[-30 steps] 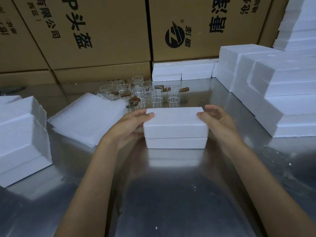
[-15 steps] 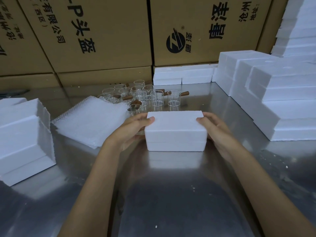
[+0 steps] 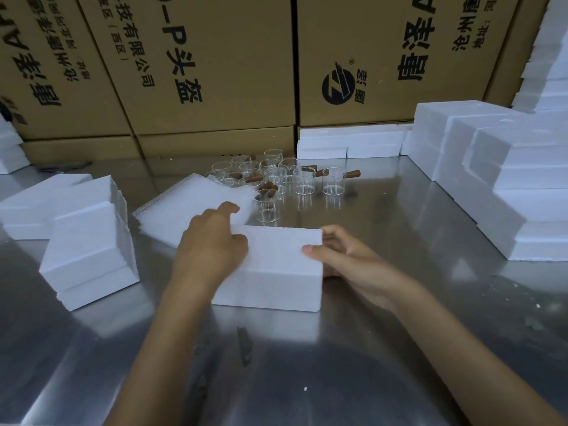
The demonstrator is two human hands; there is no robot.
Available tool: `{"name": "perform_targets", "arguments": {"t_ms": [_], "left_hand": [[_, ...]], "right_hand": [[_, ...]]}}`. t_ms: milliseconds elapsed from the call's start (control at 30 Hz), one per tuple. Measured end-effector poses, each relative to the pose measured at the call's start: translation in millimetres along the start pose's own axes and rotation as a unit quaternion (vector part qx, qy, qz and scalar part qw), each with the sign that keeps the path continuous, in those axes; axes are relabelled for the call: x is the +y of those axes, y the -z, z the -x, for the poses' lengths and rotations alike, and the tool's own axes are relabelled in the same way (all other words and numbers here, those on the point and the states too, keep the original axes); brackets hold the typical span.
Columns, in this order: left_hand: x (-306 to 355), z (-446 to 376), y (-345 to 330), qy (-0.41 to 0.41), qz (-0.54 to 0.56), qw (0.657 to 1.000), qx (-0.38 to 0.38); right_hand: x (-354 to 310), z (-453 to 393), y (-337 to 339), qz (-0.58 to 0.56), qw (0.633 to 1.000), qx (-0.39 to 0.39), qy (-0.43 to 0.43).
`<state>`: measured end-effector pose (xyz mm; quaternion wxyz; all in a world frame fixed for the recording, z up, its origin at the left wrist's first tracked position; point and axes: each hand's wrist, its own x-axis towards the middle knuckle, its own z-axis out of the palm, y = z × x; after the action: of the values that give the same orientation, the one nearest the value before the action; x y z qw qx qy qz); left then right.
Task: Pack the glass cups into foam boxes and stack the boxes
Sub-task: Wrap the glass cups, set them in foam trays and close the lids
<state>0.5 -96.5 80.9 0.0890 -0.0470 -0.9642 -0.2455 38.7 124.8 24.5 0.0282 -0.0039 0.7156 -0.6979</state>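
Note:
A closed white foam box (image 3: pixel 276 265) lies on the steel table (image 3: pixel 307 370) in front of me. My left hand (image 3: pixel 212 241), blurred, sits over the box's left end with its fingers curled on the top. At the box's right end my right hand (image 3: pixel 344 256) holds it, thumb on the lid and fingers round the side. Just behind the box stand several glass cups with brown wooden handles (image 3: pixel 304 182), upright and in a cluster.
A pile of white foam sheets (image 3: pixel 190 204) lies left of the cups. Foam boxes sit at the left (image 3: pixel 89 244), in stepped stacks at the right (image 3: pixel 507 170) and in a low row at the back (image 3: pixel 350 142). Printed cardboard cartons (image 3: pixel 215 56) wall the table's far side.
The foam box has come closer to me and turned slightly. My left hand has moved from the box's left side up onto its top. My right thumb now lies on the lid.

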Motion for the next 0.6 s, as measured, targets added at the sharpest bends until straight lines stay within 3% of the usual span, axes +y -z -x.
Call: {"name": "perform_targets", "arguments": {"t_ms": [67, 133, 300, 500, 600], "left_hand": [[14.8, 8.1, -3.7, -0.06, -0.029, 0.998, 0.019], [28.3, 12.0, -10.0, -0.076, -0.025, 0.997, -0.022], [22.2, 15.5, -18.2, -0.065, -0.055, 0.995, -0.056], [-0.2, 6.2, -1.8, -0.037, -0.041, 0.997, -0.06], [-9.6, 0.5, 6.2, -0.032, -0.026, 0.996, -0.075]], "right_hand": [[2.4, -0.9, -28.0, 0.002, 1.0, 0.01, 0.017], [7.0, -2.4, -57.6, -0.002, 0.999, 0.012, 0.038], [19.3, -11.2, -110.6, 0.0, 0.992, 0.053, 0.111], [18.8, -20.9, -140.9, 0.003, 0.992, 0.064, 0.111], [20.0, -23.8, -158.6, 0.043, 0.986, 0.107, 0.119]]}}
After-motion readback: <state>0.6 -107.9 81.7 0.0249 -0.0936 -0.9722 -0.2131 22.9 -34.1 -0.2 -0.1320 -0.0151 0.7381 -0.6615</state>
